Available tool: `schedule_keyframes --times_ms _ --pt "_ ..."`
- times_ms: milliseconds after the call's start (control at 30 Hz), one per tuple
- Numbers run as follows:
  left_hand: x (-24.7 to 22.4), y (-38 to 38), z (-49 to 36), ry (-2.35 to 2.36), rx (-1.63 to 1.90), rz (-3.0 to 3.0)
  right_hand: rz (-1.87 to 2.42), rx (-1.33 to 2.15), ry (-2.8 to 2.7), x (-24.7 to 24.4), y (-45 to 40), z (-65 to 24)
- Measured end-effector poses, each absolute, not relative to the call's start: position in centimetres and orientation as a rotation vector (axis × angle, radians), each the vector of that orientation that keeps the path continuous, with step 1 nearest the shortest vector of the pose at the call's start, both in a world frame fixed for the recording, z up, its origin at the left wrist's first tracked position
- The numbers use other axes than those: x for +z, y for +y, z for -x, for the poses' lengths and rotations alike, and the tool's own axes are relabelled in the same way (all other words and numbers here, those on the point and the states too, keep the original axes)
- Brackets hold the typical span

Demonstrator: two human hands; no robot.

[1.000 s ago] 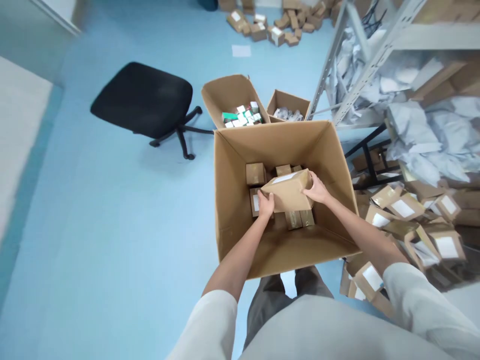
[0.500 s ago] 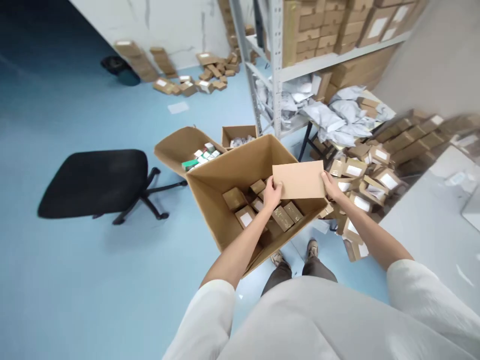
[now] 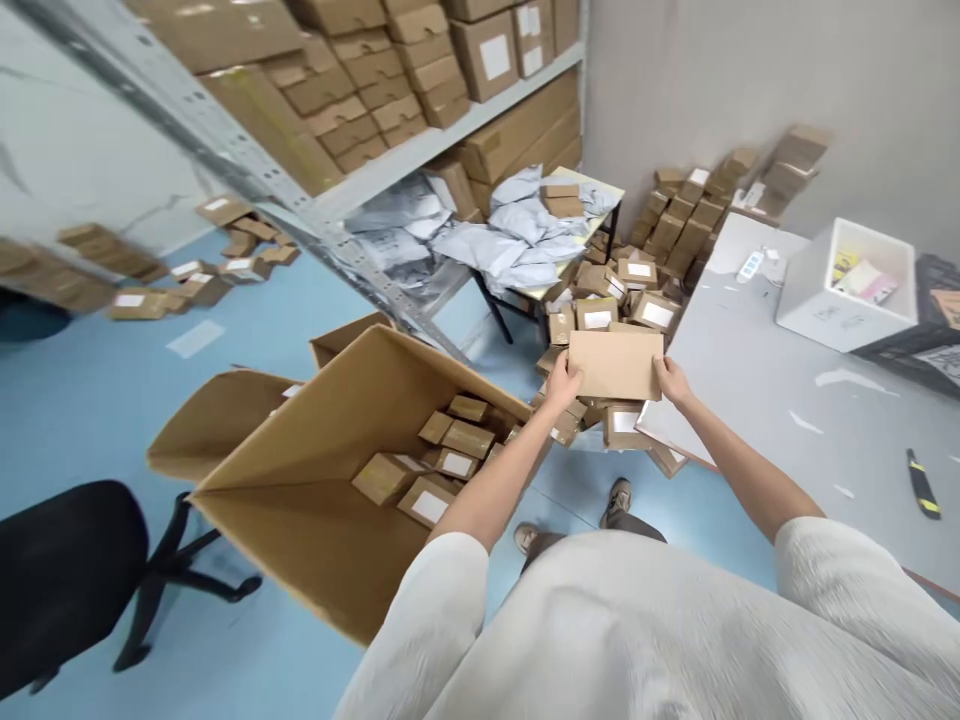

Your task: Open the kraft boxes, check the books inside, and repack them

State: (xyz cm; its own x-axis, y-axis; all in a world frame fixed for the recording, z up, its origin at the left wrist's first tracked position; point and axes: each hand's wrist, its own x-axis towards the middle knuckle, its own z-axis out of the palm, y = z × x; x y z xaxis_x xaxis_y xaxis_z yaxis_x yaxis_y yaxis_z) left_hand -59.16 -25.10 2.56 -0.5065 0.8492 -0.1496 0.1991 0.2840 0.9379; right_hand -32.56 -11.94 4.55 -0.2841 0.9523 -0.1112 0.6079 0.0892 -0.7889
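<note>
A plain brown cardboard box (image 3: 616, 365) is held level in front of me, between both hands. My left hand (image 3: 561, 383) grips its left end, thumb on the upper face. At the right end, my right hand (image 3: 673, 381) is closed on the edge. The fingers underneath are hidden. To the left stands a large open carton (image 3: 315, 425) with several small taped boxes (image 3: 469, 438) inside, some bearing white labels. Beyond the held box lies a heap of small labelled boxes (image 3: 598, 314) on the floor.
A grey table (image 3: 795, 400) on the right carries a white foam box (image 3: 847, 290) and a utility knife (image 3: 922, 485). Metal shelving (image 3: 450, 120) holds stacked boxes. Grey mailer bags (image 3: 517, 235) cover a small table. A black chair (image 3: 71, 580) stands at left.
My view has swung to the right. The held box has moved from over the large carton to its right side, near the heap and the grey table. Both hands keep their grip.
</note>
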Motion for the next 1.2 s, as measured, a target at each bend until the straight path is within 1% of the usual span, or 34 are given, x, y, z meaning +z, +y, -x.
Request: schedule_keyframes --times_ms 167,367,533,633,700,833,900,1033,1200 --pt "1.0 -18.2 49.4 1.809 1.083 -0.989 1.734 1.063 -1.808 2.9 -8.4 21.7" --pt "-1.0 -13.2 40.0 1.648 0.928 -1.036 1.967 1.005 -1.602 0.5 -6.5 11.7" --pt "-1.7 -10.7 34.9 1.439 0.916 -1.111 2.052 0.938 -1.492 -1.5 -6.3 6.3" --pt "-1.7 -9.7 33.2 1.410 0.896 -1.176 2.024 0.963 -1.505 -2.5 -6.7 4.1" --pt "-1.7 -9.4 32.6 1.442 0.872 -1.207 1.978 0.919 -1.548 -2.9 -7.0 3.2" --pt "-1.6 -9.1 32.7 1.576 0.871 -1.219 1.992 0.653 -1.680 -2.5 -7.2 3.4" --pt "-1.4 -9.4 33.6 1.616 0.869 -1.202 1.980 0.597 -1.761 -1.8 -7.1 4.7" --pt "-0.5 -10.9 37.1 1.670 0.926 -1.178 1.803 0.632 -1.944 0.0 -6.5 9.5" --pt "0.7 -15.6 44.4 1.777 1.107 -1.115 1.502 0.746 -2.173 1.6 -6.9 19.1"
